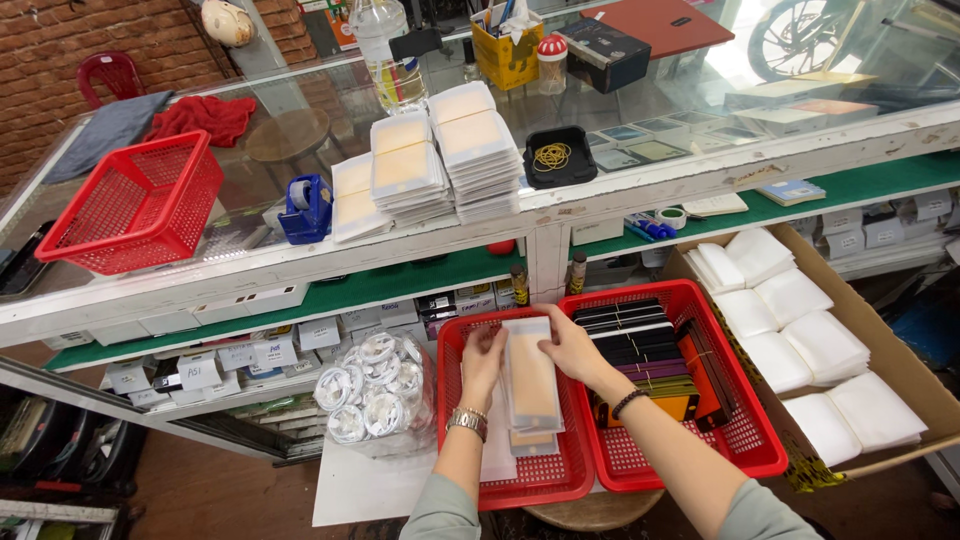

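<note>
Here, both hands grip a clear flat packet (531,375) over a red basket (560,478), the left hand (484,362) with fingers pinching its left edge and the right hand (572,347) clasping its top right corner, just beside a second red basket (745,440) of dark cases (640,345).
</note>
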`<action>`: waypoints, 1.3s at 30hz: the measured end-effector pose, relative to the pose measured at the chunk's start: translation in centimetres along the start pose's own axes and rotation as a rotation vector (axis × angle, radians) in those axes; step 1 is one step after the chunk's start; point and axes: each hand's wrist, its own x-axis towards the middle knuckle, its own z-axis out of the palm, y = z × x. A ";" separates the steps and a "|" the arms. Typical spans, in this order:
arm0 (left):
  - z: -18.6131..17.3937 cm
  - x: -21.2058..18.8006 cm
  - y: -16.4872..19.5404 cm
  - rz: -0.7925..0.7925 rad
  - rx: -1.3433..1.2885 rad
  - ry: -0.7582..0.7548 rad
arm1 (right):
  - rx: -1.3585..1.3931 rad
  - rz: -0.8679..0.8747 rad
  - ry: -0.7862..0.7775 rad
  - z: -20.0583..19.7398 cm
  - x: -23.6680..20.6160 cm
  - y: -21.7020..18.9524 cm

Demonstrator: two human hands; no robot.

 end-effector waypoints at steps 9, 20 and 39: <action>-0.4 -1.9 -6.0 -0.349 0.221 0.039 | -0.780 -0.283 0.151 3.3 -0.6 3.5; 0.2 -1.1 -4.1 -0.454 0.405 -0.083 | -0.842 -0.245 0.134 4.8 -2.2 6.8; 2.7 -1.3 -4.6 -0.458 0.190 -0.128 | -0.888 -0.205 0.091 4.7 -2.6 5.7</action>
